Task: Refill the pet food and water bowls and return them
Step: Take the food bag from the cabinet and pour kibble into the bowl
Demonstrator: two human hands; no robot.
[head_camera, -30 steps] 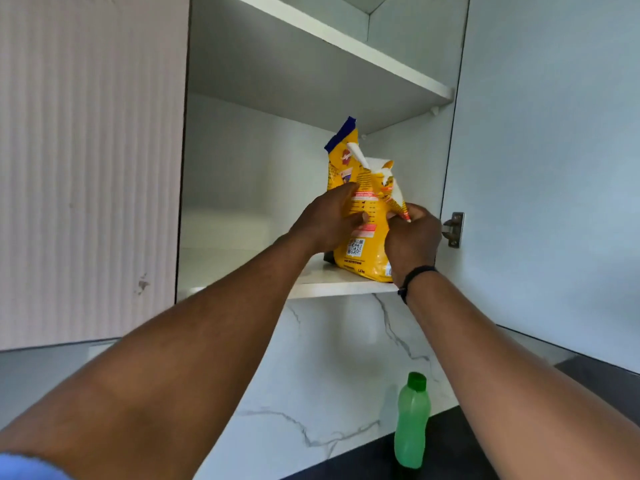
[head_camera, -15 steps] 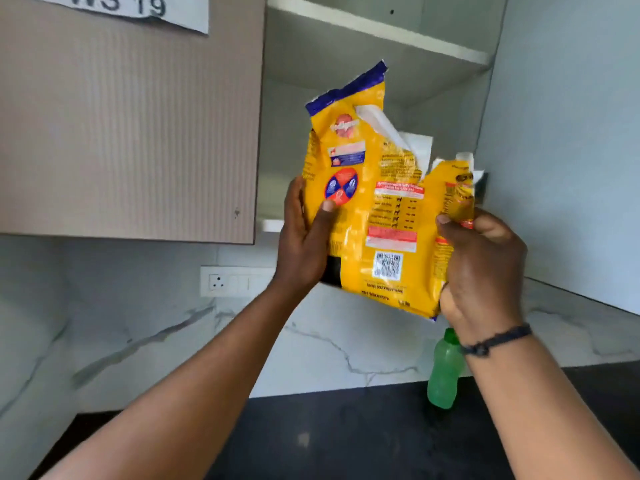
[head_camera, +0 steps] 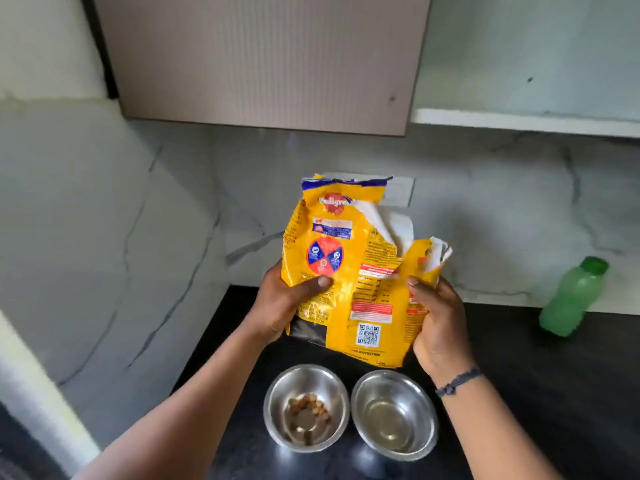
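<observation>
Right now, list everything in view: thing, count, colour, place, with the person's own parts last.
pet food bag: one, yellow with a blue top, torn open, held above the bowls.
food bowl: one, steel, on the black counter, left of the pair, a little kibble inside.
water bowl: one, steel, right of it, a little clear liquid inside.
bottle: one, green, on the counter at the right, by the wall.
cabinet door: one, beige, above.
left hand: grips the bag's left side.
right hand: grips its right side.

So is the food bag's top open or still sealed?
Open. The yellow food bag is torn at its upper right, with the white inner lining showing. Both hands hold it upright above the bowls: left hand, right hand.
</observation>
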